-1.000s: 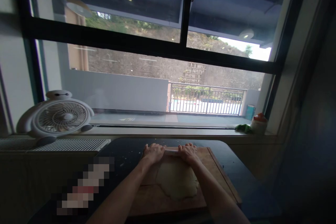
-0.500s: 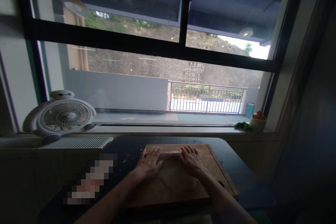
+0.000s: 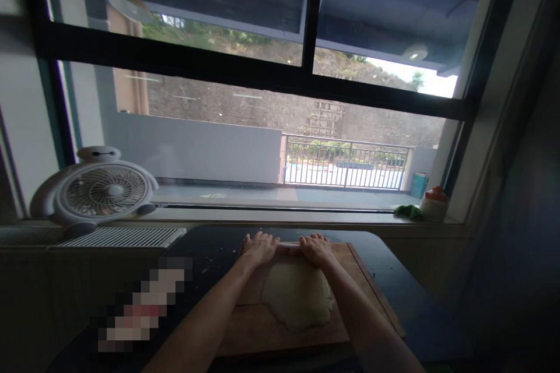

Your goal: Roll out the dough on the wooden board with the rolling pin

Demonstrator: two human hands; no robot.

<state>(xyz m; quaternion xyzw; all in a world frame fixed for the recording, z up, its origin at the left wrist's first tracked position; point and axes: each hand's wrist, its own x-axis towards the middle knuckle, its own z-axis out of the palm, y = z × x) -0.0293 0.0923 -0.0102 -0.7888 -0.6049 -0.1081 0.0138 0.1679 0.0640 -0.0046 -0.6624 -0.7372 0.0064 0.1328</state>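
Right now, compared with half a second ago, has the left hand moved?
Yes. The left hand has moved forward, toward the far edge of the board, and is now closer to the window sill.

The dough [image 3: 297, 294] is 1 flat sheet, pale cream in colour, and it lies on the wooden board [image 3: 245, 329]. Its outline is rounded but irregular, with a wavy near edge and small notches on the right side. The surface looks rather smooth. The rolling pin [image 3: 289, 246] lies crosswise at the far side of the dough; whether the 2 touch, I cannot tell. It is pale and somewhat shiny, with a reddish tint, and only its middle part shows.
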